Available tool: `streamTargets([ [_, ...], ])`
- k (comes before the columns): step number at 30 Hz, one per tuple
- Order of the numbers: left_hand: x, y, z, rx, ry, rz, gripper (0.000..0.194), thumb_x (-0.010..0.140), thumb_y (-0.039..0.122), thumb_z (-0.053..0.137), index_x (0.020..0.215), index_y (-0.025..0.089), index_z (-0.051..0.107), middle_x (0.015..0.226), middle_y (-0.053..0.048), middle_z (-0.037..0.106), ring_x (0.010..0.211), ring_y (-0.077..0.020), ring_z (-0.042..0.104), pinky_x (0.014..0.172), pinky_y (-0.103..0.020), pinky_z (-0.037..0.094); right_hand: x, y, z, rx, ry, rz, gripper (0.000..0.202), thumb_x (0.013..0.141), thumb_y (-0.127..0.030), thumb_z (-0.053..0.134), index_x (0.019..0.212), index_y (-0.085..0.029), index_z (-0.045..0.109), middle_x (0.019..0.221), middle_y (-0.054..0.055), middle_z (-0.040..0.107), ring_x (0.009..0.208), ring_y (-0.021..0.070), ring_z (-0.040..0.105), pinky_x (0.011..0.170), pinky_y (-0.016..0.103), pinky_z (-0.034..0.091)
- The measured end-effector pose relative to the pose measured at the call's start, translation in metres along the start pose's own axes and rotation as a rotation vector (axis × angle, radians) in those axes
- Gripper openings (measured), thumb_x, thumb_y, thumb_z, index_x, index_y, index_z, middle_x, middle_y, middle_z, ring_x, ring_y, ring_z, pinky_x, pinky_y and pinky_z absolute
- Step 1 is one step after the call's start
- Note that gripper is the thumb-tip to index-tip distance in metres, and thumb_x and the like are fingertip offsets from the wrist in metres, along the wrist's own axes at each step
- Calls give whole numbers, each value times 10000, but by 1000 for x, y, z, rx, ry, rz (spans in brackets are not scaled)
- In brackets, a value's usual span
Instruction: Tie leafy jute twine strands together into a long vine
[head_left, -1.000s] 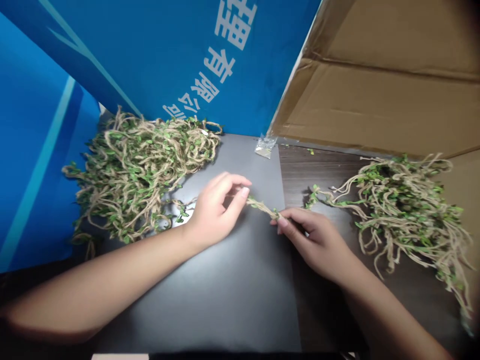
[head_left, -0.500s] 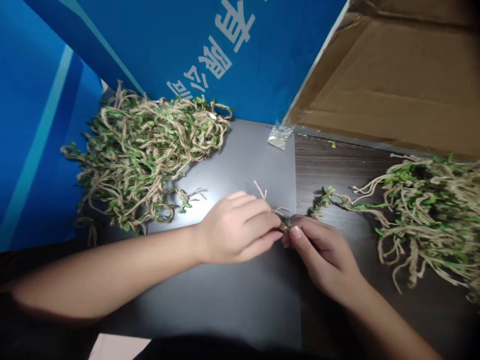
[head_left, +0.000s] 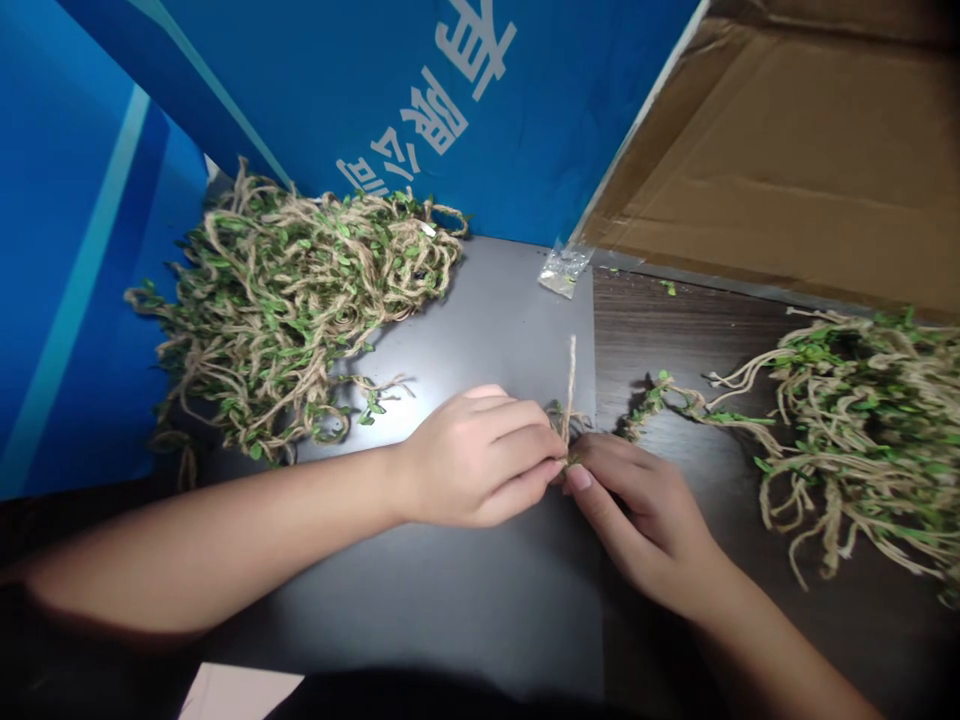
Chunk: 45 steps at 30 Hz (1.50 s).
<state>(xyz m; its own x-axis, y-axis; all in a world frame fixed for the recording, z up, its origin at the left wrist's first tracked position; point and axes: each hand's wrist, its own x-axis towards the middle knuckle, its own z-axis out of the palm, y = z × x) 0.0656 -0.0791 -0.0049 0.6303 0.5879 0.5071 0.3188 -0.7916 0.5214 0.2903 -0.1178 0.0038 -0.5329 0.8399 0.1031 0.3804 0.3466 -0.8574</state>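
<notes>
Over the grey mat, my left hand (head_left: 487, 458) pinches a piece of jute twine (head_left: 571, 385), one end of which stands up above the fingertips. My right hand (head_left: 637, 500) meets it fingertip to fingertip, thumb and fingers closed on the same twine. A little green leaf shows between the two hands; the rest of the gripped part is hidden by the fingers. Just beyond my right hand, a leafy strand (head_left: 645, 405) lies on the dark wood and reaches toward the right-hand heap of leafy twine (head_left: 862, 430).
A large tangled pile of leafy twine (head_left: 300, 300) lies at the left. Behind stand a blue panel with white characters (head_left: 300, 80) and a cardboard box (head_left: 795, 170). A small clear plastic bag (head_left: 564, 272) rests near the box's corner. Pale paper (head_left: 240, 690) shows at the bottom edge.
The twine end has swung upright, where before two ends pointed up and left. My right hand has shifted slightly left, closer to my left hand.
</notes>
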Motion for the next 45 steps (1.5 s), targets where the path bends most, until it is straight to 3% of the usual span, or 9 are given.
streamTargets([
  [3,-1,-1,1,40,-22,38,117,996,198,581,943,150,673,815,-33,687,736,-155,612,712,-317,494,-1,2,0,-49,-25,-34,186,1040,-146,535,861,-190,558,779,0,560,745,134,527,689,310,421],
  [5,0,-1,1,68,-28,45,133,987,190,575,907,148,674,769,-26,651,702,-155,574,688,-321,478,-2,3,-1,-141,37,-71,51,1010,-137,596,987,-179,614,894,30,625,834,149,570,746,319,461],
  [9,0,-1,2,108,-29,24,169,970,179,571,857,140,690,721,-23,599,655,-157,515,651,-331,447,-4,6,-3,-448,214,-216,277,932,-121,730,1193,-169,649,1128,92,682,988,202,613,851,371,486],
  [19,1,-2,3,86,-58,18,188,957,167,571,853,110,716,730,-44,617,660,-174,525,672,-353,457,-5,-7,1,-688,257,-320,193,879,-96,791,1050,-142,712,985,66,749,876,205,613,900,441,500],
  [38,2,-1,4,-40,-20,-86,92,914,145,593,830,147,628,722,7,587,653,-129,486,680,-309,431,-3,0,6,-564,316,-252,146,874,-62,754,968,-139,674,929,62,731,836,169,646,811,367,517],
  [45,2,-2,3,-31,-9,-92,67,900,127,596,846,140,635,722,10,580,645,-120,479,673,-299,422,-6,3,2,-603,303,-335,359,866,-77,798,1211,-137,717,1104,111,737,903,192,664,816,372,534],
])
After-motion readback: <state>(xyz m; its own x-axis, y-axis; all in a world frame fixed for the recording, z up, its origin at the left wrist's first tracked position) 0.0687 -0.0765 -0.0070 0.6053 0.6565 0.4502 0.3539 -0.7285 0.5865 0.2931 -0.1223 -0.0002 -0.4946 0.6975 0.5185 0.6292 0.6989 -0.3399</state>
